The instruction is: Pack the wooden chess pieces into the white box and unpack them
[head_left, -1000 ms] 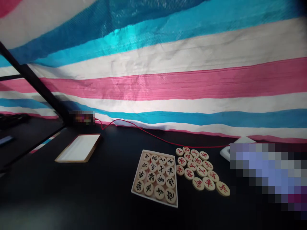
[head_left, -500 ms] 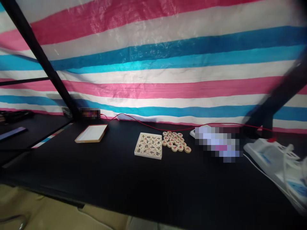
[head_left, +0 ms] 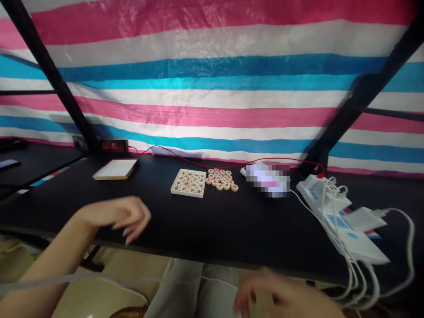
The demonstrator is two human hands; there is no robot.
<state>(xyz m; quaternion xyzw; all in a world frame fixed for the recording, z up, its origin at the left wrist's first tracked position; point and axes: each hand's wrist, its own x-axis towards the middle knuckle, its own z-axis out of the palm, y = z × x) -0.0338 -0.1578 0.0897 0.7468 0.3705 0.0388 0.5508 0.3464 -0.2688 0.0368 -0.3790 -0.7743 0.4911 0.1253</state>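
My left hand (head_left: pixel 119 215) hangs over the table's front left part, its fingers bent and apart, holding nothing. At the bottom edge, right of centre, my right hand (head_left: pixel 265 291) is smeared by motion, and its fingers are hard to make out. A white square tray (head_left: pixel 187 194) at mid-table holds several round pieces with dark characters. Touching or close to its right side lie several loose round pieces (head_left: pixel 219 186) with red characters. An open shallow box or lid (head_left: pixel 115 169) with a white inside lies to the left.
A blurred-out white device (head_left: pixel 268 179) lies right of the pieces. Farther right, a white power strip (head_left: pixel 351 234) carries plugs and looping cables. A red cable (head_left: pixel 179 153) runs along the back of the black table (head_left: pixel 232 234), before a striped sheet (head_left: pixel 212 99).
Both of my hands have come into view from below. The camera view has shifted, so the table items appear higher and further left. More of the power strip shows.
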